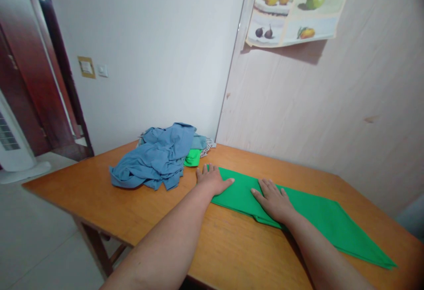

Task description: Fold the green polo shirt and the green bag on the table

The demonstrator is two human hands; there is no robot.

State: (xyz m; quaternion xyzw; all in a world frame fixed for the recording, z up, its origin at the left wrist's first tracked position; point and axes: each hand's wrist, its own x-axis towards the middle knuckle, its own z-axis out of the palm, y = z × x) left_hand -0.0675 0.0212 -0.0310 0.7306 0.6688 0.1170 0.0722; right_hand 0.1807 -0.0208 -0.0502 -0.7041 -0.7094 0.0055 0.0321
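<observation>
A long green cloth (318,206), folded into a flat strip, lies across the wooden table and tapers to a point at the right. My left hand (213,181) rests on its left end with fingers spread, some of them reaching past the edge. Flat on the middle of the cloth lies my right hand (273,199), thumb apart from the fingers. Neither hand grips anything. Part of the cloth is hidden under my hands and right forearm.
Left of the cloth is a crumpled heap of blue fabric (159,153), with a bright green piece (192,158) and striped cloth (208,145) under it. The wooden table (238,246) meets the wall behind. A white upright appliance (15,148) stands on the floor at far left.
</observation>
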